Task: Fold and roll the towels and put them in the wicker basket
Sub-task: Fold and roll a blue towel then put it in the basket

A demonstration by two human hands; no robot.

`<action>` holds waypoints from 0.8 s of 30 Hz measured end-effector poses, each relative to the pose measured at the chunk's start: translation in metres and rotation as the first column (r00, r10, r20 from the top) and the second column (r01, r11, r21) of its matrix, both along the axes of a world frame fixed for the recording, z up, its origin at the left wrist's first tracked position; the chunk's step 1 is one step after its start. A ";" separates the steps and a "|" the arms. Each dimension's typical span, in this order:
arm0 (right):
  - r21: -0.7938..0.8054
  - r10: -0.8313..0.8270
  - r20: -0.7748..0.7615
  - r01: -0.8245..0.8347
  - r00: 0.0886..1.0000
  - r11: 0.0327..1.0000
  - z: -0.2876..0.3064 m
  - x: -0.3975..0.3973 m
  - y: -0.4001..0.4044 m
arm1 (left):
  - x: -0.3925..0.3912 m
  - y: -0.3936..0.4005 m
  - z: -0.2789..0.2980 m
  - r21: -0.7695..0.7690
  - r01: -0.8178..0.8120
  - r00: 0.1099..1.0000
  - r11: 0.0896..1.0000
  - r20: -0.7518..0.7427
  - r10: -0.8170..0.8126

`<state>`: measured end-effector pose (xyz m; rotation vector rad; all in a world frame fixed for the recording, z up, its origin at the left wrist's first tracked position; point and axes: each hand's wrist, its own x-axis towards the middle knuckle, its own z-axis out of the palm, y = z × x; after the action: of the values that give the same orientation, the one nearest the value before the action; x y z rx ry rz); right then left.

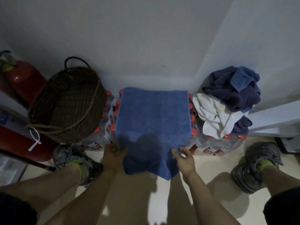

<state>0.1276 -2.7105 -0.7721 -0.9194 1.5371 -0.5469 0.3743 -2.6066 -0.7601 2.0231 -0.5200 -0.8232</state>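
Observation:
A blue towel (152,114) lies spread flat over a pack of red-capped water bottles, its near end hanging down over the front. My left hand (113,153) grips the towel's near left edge. My right hand (183,156) pinches the near right edge. The brown wicker basket (68,103) stands tilted on the left, on top of more bottles, and looks empty. On the right, a heap of towels (230,95), dark blue, light blue and white, rests on another bottle pack.
Packs of water bottles (211,143) line the wall in front of me. Red fire extinguishers (22,78) stand at the far left. My two shoes sit on the pale floor (211,168) on either side. A white door or panel edge (276,117) juts in at the right.

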 end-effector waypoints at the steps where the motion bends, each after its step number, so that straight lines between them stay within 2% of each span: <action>1: -0.021 -0.046 -0.004 0.046 0.999 0.999 -0.002 0.001 -0.002 | 0.001 0.000 0.000 -0.031 0.003 1.000 1.000 -0.001 -0.003; 3: -0.068 -0.134 -0.007 0.133 0.991 0.989 -0.003 0.005 -0.007 | 0.003 -0.001 0.000 -0.048 -0.047 0.999 0.998 0.021 0.048; 6: -0.053 -0.219 0.049 0.221 0.975 0.974 -0.006 0.008 -0.011 | 0.001 -0.002 0.003 0.018 -0.185 0.983 0.983 -0.005 0.185; 9: -0.025 -0.256 0.076 0.259 0.964 0.966 -0.002 0.013 -0.008 | -0.001 -0.008 0.006 0.046 -0.158 0.985 0.986 -0.061 0.161; 11: 0.020 -0.293 0.120 0.292 0.949 0.956 -0.001 0.015 -0.006 | -0.005 -0.012 0.011 -0.013 -0.161 0.952 0.987 -0.265 0.152; 13: 0.024 -0.292 0.094 0.291 0.952 0.957 -0.001 0.014 -0.005 | -0.008 -0.011 0.015 -0.029 -0.155 0.895 0.987 -0.428 0.128; 14: 0.016 -0.285 0.061 0.284 0.957 0.959 0.000 0.011 -0.004 | -0.009 -0.010 0.014 -0.020 -0.130 0.900 0.991 -0.422 0.109; 17: -0.026 -0.232 -0.053 0.231 0.971 0.973 0.006 0.002 0.000 | -0.006 -0.004 0.016 -0.007 -0.040 0.958 0.999 -0.283 0.036; 20: -0.042 -0.125 -0.164 0.119 0.979 0.992 0.021 -0.005 0.001 | -0.002 0.001 0.029 -0.038 0.059 0.963 0.998 -0.259 -0.067; 22: -0.148 -0.096 -0.246 0.061 0.965 0.987 0.034 -0.009 0.000 | 0.001 0.003 0.041 -0.043 0.148 0.971 0.988 -0.183 -0.153; 24: -0.336 -0.150 -0.318 0.037 0.936 0.941 0.049 -0.011 -0.001 | 0.003 0.002 0.055 -0.016 0.289 0.956 0.957 -0.054 -0.289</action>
<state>0.1162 -2.7113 -0.7235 -1.2477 1.8435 -0.7582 0.3776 -2.6049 -0.7054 1.9369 -0.7990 -1.0471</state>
